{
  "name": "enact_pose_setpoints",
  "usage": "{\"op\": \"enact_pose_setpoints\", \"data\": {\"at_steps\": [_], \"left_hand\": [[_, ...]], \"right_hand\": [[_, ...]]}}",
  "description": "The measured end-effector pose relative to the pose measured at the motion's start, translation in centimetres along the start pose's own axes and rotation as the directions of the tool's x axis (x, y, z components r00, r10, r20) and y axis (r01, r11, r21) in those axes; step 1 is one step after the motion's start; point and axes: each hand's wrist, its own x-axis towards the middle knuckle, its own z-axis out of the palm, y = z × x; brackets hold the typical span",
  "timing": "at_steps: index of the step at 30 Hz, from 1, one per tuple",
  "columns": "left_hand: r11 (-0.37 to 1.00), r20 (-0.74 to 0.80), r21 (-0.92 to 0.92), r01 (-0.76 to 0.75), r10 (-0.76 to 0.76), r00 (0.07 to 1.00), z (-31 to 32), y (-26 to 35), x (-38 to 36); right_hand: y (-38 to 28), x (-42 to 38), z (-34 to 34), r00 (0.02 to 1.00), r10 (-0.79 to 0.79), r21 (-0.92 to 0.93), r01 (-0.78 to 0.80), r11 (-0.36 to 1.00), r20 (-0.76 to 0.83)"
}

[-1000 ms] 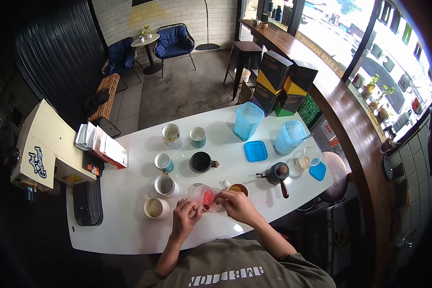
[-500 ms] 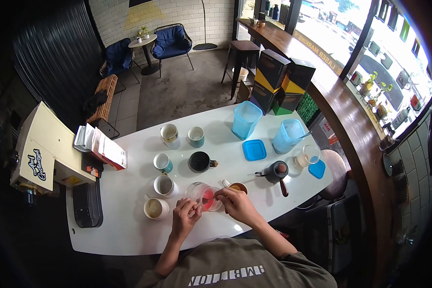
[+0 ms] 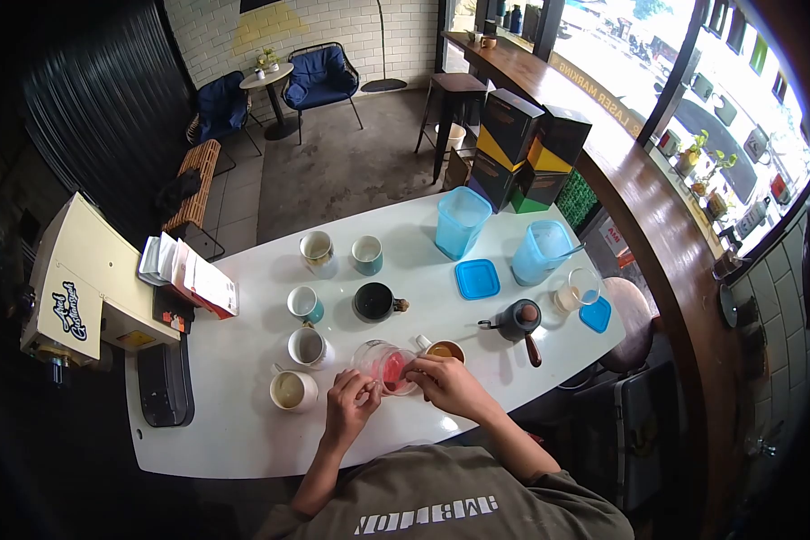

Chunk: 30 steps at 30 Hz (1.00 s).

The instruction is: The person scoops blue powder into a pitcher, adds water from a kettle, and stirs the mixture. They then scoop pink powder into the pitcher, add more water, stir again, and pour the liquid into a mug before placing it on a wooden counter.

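Observation:
In the head view, a clear see-through cup [image 3: 394, 358] with pink-red contents stands tilted at the near middle of the white table. My left hand [image 3: 351, 402] is closed in a pinch at the left side of its rim. Over the right side of the cup, my right hand [image 3: 448, 384] has its fingers pinched on a thin spoon-like utensil, mostly hidden by the fingers. Just beyond my right hand sits a cup of brown liquid [image 3: 447, 349], partly covered by it. A white mug [image 3: 293, 391] is to the left of my left hand.
Several mugs stand on the table [image 3: 234, 423], among them a black one [image 3: 374, 303]. A dark pot with wooden handle [image 3: 519, 322], blue containers [image 3: 463, 225], a blue lid [image 3: 477, 281] and a glass pitcher [image 3: 577, 292] are to the right. A cream machine [image 3: 94, 279] stands left.
My right hand has shifted slightly over the cup, and the pink contents show more. My left hand stays at the rim.

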Motion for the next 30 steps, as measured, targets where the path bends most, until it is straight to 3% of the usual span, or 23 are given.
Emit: {"op": "enact_pose_setpoints", "data": {"at_steps": [1,2,4,8,11,13,16,19,23,25,28,30], "left_hand": [[1.0,0.0,0.001,-0.001,0.001,1.0,-0.05,0.0,0.05],[0.999,0.011,0.023,-0.023,0.023,1.0,-0.18,0.02,0.1],[0.998,0.021,0.043,-0.043,0.042,0.999,-0.18,0.09,0.03],[0.999,0.012,0.03,-0.033,0.033,0.999,-0.2,0.07,0.13],[1.0,0.003,0.018,-0.022,0.022,1.0,0.0,-0.12,-0.05],[1.0,-0.004,0.0,-0.01,0.01,1.0,0.11,-0.11,-0.01],[0.999,0.005,0.026,-0.046,0.046,0.999,0.02,0.06,0.17],[0.998,-0.001,0.032,-0.05,0.05,0.999,0.06,-0.05,0.0],[1.0,-0.008,0.008,-0.02,0.021,1.0,0.15,-0.1,-0.21],[1.0,-0.021,-0.016,0.002,-0.003,1.0,0.14,-0.08,-0.3],[0.998,0.009,0.046,-0.037,0.037,0.999,-0.06,-0.18,-0.3],[1.0,-0.049,-0.015,-0.021,0.02,0.999,0.23,-0.23,-0.44]], "right_hand": [[-0.44,0.06,-0.29,0.984,0.137,0.13,-0.152,0.98,0.118],[-0.19,0.08,-0.08,0.984,0.136,0.131,-0.151,0.98,0.117],[0.52,-0.06,0.48,0.998,-0.027,-0.018,0.026,0.999,-0.053],[0.31,-0.22,0.11,0.996,0.06,0.114,-0.067,0.991,0.064],[0.12,-0.44,0.07,0.999,-0.03,-0.044,0.028,0.999,-0.044],[-0.1,-0.53,-0.26,0.984,0.147,0.135,-0.159,0.978,0.097],[-0.21,-0.56,0.03,0.998,0.051,0.024,-0.05,0.998,-0.036],[0.11,-0.53,-0.31,0.996,0.076,0.069,-0.08,0.994,0.056],[0.22,-0.66,-0.06,0.997,0.078,0.077,-0.077,0.994,-0.004],[0.3,-0.61,-0.13,0.996,0.023,0.038,-0.026,0.999,0.083],[0.11,-0.69,0.33,1.0,0.023,0.112,-0.023,0.993,0.006],[0.56,-0.82,0.3,1.0,-0.002,0.064,0.0,0.998,0.025]]}}
